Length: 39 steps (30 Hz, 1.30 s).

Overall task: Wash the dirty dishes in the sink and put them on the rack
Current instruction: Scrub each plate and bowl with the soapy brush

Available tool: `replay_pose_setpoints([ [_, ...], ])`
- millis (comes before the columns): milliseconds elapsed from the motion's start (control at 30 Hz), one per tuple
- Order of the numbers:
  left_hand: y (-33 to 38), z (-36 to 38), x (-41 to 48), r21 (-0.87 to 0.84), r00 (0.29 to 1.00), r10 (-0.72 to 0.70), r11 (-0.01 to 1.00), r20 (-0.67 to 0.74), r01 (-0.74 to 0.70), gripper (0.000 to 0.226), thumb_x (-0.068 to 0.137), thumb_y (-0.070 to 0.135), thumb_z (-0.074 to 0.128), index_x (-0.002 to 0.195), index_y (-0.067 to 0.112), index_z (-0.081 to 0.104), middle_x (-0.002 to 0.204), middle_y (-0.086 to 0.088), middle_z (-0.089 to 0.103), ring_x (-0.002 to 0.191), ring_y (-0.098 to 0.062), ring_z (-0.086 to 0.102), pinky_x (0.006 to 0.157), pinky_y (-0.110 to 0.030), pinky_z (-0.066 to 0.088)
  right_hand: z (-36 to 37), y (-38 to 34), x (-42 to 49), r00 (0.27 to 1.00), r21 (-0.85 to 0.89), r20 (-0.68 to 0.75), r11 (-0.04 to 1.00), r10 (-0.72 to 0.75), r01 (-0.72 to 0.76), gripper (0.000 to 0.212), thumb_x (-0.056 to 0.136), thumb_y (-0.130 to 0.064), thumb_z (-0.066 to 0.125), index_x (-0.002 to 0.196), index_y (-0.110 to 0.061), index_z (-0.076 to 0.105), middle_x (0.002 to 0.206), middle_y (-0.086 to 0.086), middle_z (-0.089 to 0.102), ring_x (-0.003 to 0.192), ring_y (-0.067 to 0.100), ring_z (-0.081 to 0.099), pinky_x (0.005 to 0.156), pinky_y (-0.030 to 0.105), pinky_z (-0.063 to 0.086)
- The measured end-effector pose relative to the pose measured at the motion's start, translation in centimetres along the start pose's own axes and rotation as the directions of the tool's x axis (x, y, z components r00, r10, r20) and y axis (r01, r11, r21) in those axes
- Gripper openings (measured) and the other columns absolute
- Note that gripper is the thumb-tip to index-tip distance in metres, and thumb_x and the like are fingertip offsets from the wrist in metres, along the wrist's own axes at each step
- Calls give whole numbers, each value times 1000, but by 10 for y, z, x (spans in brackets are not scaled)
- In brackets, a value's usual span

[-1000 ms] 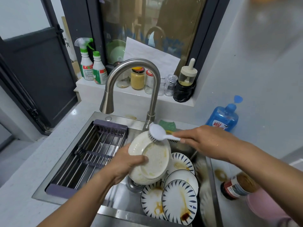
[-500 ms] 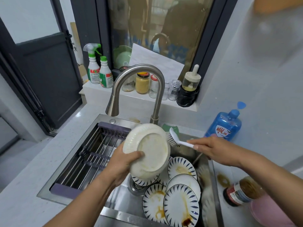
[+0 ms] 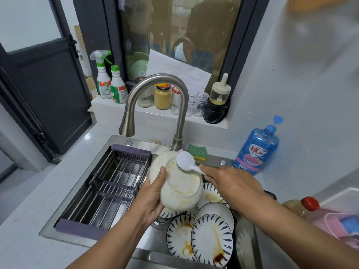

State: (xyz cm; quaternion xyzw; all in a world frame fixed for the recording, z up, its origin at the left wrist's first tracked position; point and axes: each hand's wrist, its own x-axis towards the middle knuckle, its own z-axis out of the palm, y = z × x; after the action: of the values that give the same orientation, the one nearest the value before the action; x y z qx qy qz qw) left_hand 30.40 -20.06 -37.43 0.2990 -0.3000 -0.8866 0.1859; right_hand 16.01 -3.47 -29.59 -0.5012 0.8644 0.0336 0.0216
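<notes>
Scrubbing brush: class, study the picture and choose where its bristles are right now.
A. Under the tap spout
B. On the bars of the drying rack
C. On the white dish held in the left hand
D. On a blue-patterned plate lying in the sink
C: the right hand presses the scrubbing brush onto the white dish gripped by the left hand, above the sink's plates.
</notes>
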Motion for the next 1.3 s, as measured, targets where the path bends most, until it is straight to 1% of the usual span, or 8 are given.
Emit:
replay_pose_setpoints([
  [233,5,-10,11,-73,994,-65,996,-83,59,66,87,52,61,133,5,57,120,-22,71,112,-37,68,99,-65,50,-11,-21,-16,979,85,171,992,-107,93,33,108,-48,37,140,-46,44,90,-6,64,75,18,64,66,39,58],
  [367,9,-20,7,-82,996,-85,993,-12,84,58,90,38,64,137,5,56,126,-21,69,116,-36,68,99,-61,51,-4,8,-20,985,-2,170,999,32,-33,34,108,-49,32,141,-51,39,101,-5,64,87,21,64,72,38,55],
  [433,9,-20,4,-123,991,-129,984,29,131,57,92,37,61,138,4,56,128,-22,68,118,-36,66,104,-59,48,1,14,-17,984,168,98,972,149,-164,35,107,-51,36,141,-50,43,105,-8,67,91,19,65,77,39,55],
  [633,16,-21,2,-203,962,-202,950,185,238,60,98,48,51,140,6,57,136,-22,63,120,-36,65,93,-60,55,8,7,1,895,798,214,458,392,-392,51,77,-65,76,86,-15,68,69,0,68,62,21,63,64,32,53],
  [800,20,-12,3,-140,944,-220,956,246,259,72,94,56,47,141,2,56,142,-24,58,127,-37,60,103,-56,50,-18,-4,15,888,887,396,154,236,-436,31,81,-30,85,100,-11,70,49,-7,55,39,7,42,38,20,37],
  [1000,29,1,9,212,967,-227,957,119,199,84,83,82,41,134,19,62,133,-15,67,122,-37,64,107,-59,46,-38,-12,17,944,883,186,374,273,-283,42,75,-17,88,109,-21,63,91,-3,71,72,5,67,56,18,53],
  [1100,37,-2,13,70,907,-406,914,117,400,103,75,91,45,135,7,54,136,-33,57,121,-54,58,99,-72,45,-35,-13,12,977,800,2,586,213,-129,46,73,-15,87,106,-29,58,94,-3,67,79,6,65,59,19,53],
  [1300,45,-3,15,-100,875,-452,876,173,472,48,99,4,41,145,-9,42,130,-40,57,118,-53,58,70,-62,60,-5,-1,0,991,617,-121,779,-51,115,40,74,-20,86,82,-45,55,90,-24,58,80,-2,58,61,14,39],
])
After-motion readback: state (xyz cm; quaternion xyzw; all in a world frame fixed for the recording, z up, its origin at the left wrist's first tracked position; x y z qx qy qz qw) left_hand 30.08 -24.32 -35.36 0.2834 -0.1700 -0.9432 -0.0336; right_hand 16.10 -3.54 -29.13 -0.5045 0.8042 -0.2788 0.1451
